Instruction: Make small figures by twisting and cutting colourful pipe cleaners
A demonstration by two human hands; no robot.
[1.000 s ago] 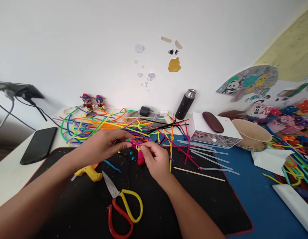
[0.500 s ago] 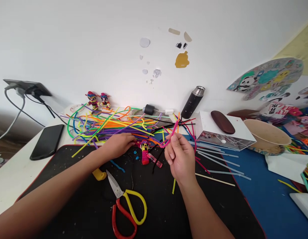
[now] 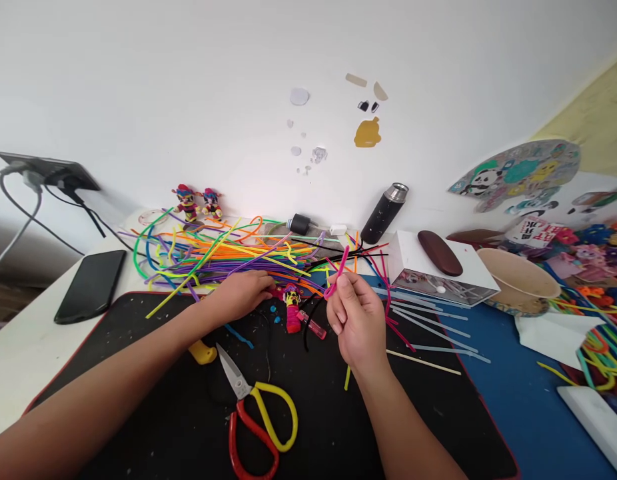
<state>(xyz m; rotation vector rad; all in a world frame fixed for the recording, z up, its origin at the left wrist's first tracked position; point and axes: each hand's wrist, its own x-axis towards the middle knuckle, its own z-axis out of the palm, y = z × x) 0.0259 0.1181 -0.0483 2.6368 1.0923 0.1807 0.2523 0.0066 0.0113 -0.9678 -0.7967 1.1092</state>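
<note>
My left hand point(image 3: 241, 294) reaches in from the left, its fingertips closed at the pink side of a small doll point(image 3: 291, 310) in pink, yellow and purple. What exactly lies between those fingers is partly hidden. To the right, my right hand point(image 3: 357, 317) pinches a bright pink pipe cleaner point(image 3: 343, 261); one end sticks up and a bent loop shows beside the fingers. Between the hands, a small clear pink tube point(image 3: 312, 325) lies against the doll. Scissors point(image 3: 242, 387) with one red and one yellow handle lie on the black mat point(image 3: 333, 427), blades apart.
Behind the hands spreads a pile of coloured pipe cleaners point(image 3: 228, 252). Two small dolls point(image 3: 186, 203) stand by the wall. A black flask point(image 3: 384, 215), a white box point(image 3: 468, 267) with a dark red case point(image 3: 440, 253), and a bowl point(image 3: 518, 280) are at right. A phone point(image 3: 91, 287) lies left.
The camera view has shifted slightly. The pink pipe cleaner in my right hand sits a little lower and its loop looks smaller. My left hand stays by the doll.
</note>
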